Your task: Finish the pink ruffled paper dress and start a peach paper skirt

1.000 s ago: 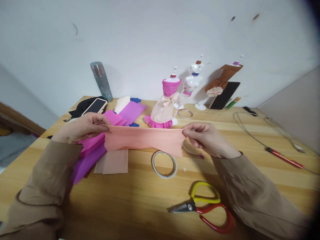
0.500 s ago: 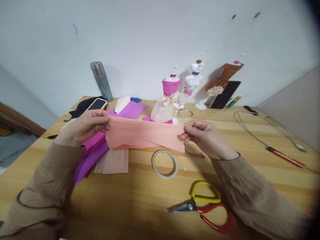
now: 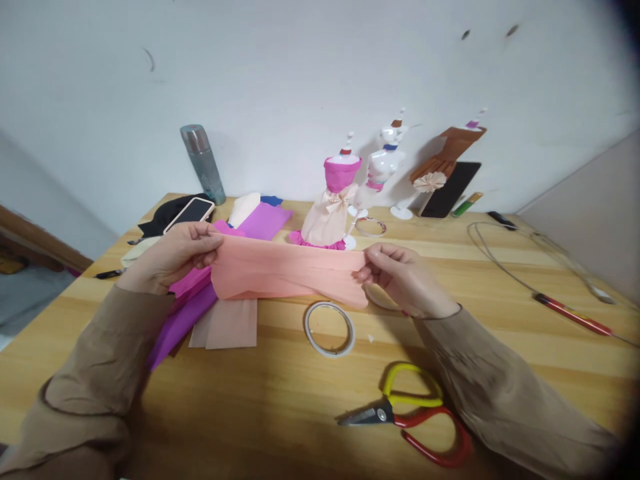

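A strip of salmon-pink crepe paper (image 3: 285,270) is held up above the table, stretched between my two hands. My left hand (image 3: 185,257) pinches its upper left corner. At the upper right corner, my right hand (image 3: 397,277) grips the strip between thumb and fingers. Below the strip lies a roll of tape (image 3: 330,329), flat on the wood. Scissors (image 3: 415,413) with one yellow and one red handle rest nearer to me, blades pointing left. Beige, purple and magenta sheets (image 3: 233,325) lie under and beside my left hand.
Small mannequins stand at the back, one in a pink and cream dress (image 3: 327,210), another in a brown dress (image 3: 450,157). A phone (image 3: 193,213) and a steel flask (image 3: 204,163) are at the back left. A cable with a red-handled tool (image 3: 573,313) lies on the right.
My right hand has come slightly to the left, toward my left hand, and the paper strip hangs a little slacker. Both hands keep their hold on it.
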Motion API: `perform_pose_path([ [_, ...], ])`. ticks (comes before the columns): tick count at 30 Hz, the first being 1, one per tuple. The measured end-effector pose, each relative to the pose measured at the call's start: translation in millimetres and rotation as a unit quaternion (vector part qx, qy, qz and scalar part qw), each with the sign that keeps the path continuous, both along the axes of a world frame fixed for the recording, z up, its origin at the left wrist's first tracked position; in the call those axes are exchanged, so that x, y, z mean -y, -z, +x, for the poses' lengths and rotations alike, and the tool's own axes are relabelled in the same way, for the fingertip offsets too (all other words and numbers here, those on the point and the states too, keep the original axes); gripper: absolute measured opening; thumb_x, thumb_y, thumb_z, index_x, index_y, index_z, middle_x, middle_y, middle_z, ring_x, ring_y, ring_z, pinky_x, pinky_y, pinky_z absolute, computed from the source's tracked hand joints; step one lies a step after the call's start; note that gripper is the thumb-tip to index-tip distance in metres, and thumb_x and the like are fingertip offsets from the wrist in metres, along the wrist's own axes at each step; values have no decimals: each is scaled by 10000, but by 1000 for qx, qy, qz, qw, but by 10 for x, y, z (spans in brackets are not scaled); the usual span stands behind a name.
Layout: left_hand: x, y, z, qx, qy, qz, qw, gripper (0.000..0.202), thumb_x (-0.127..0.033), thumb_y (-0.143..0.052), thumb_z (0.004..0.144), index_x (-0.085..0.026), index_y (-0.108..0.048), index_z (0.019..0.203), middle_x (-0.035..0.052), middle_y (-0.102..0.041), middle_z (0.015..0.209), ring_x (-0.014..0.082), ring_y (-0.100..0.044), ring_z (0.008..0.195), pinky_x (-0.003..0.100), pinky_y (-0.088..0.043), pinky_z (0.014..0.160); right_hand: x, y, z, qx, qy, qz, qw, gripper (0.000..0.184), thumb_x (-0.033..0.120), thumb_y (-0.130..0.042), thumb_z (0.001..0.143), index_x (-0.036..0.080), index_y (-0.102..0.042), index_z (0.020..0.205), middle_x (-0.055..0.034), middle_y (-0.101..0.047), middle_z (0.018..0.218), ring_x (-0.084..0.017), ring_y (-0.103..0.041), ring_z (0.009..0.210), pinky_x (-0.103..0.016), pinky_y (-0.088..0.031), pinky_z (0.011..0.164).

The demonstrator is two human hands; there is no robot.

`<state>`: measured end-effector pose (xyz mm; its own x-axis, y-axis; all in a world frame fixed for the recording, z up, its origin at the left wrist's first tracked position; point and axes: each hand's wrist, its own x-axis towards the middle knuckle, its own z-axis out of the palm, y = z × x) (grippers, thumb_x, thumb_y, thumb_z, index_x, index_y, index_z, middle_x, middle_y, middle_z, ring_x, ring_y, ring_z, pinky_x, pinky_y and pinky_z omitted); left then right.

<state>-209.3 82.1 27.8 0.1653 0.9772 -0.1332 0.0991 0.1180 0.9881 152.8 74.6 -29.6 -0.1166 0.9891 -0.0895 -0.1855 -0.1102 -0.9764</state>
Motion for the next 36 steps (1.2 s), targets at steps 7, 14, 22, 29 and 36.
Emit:
perform_pose_path([
  [7, 28, -28, 113, -26, -45, 15, 999, 213, -171, -657, 779, -147, -579, 583, -21, -502, 472, 51, -429, 426, 161, -353, 441, 24, -30, -36, 29, 20, 28, 999, 414, 464, -894, 515, 162, -633, 625, -3, -631, 484, -57, -505, 409, -156, -395, 411],
  [14, 66, -63, 181, -24, -47, 9, 999, 251, -229, -655, 786, -152, -541, 576, -20, -485, 480, 57, -400, 432, 172, -334, 439, 34, -43, -38, 39, 30, 15, 999, 468, 542, -868, 517, 165, -608, 617, 5, -597, 453, -61, -477, 386, -173, -368, 400],
  [22, 34, 1, 139, -40, -27, 9, 999, 228, -253, -694, 758, -157, -543, 616, -33, -473, 515, 52, -397, 465, 163, -322, 447, 37, -39, -32, 74, 34, 23, 996, 481, 579, -836, 547, 174, -594, 637, 13, -567, 417, -59, -423, 362, -178, -279, 368],
  [29, 44, -21, 144, -78, -23, 4, 997, 272, -261, -665, 786, -167, -497, 594, -35, -447, 496, 49, -355, 447, 169, -266, 429, 23, -20, -27, 83, 34, 45, 995, 457, 582, -824, 573, 184, -609, 636, -9, -622, 480, -90, -509, 415, -204, -386, 411],
  [36, 13, 29, 56, -127, 3, -8, 992, 246, -283, -672, 769, -180, -497, 630, -41, -438, 533, 56, -368, 455, 185, -259, 431, 17, 34, -36, 77, 1, 14, 997, 460, 595, -827, 569, 196, -607, 630, -23, -641, 495, -102, -524, 409, -214, -397, 396],
])
